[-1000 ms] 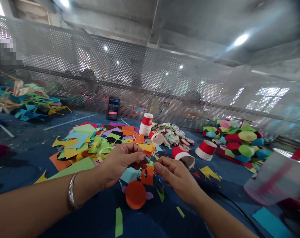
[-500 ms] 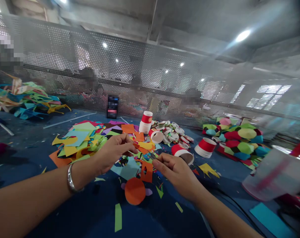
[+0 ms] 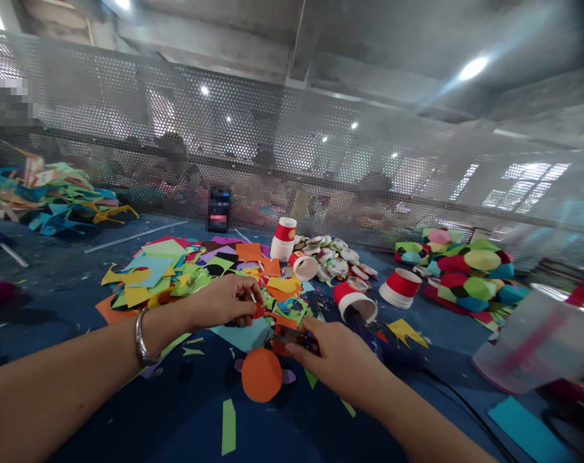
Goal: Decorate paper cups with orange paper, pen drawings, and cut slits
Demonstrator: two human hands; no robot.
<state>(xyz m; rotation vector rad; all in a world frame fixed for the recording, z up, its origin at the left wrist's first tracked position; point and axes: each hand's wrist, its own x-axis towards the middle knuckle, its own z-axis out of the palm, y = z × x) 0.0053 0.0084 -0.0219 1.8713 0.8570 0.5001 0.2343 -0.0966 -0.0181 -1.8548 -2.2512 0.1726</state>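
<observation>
My left hand (image 3: 224, 301), with a silver bangle at the wrist, pinches a small orange-red piece of paper (image 3: 258, 311) over the scrap heap. My right hand (image 3: 337, 352) is closed round what looks like small dark scissors (image 3: 307, 341), whose blades are hard to make out. Orange paper (image 3: 286, 322) lies at the tips of that hand. Below, between both hands, rests an orange paper disc (image 3: 262, 375) with purple paper tabs (image 3: 289, 377) showing at its sides. Under my left hand a light blue sheet (image 3: 244, 334) is partly hidden.
A heap of coloured paper scraps (image 3: 150, 270) spreads across the blue table. Red and white paper cups (image 3: 401, 287) stand and lie beyond my right hand. Folded paper balls (image 3: 480, 270), a translucent jug (image 3: 523, 341) and a black cable (image 3: 470, 405) occupy the right side. A phone (image 3: 219, 209) leans at the back.
My right hand has moved down and slightly left, showing the dark handles it grips. My left hand has lowered a little and now pinches orange-red paper. A dark blue tool now shows by the cup.
</observation>
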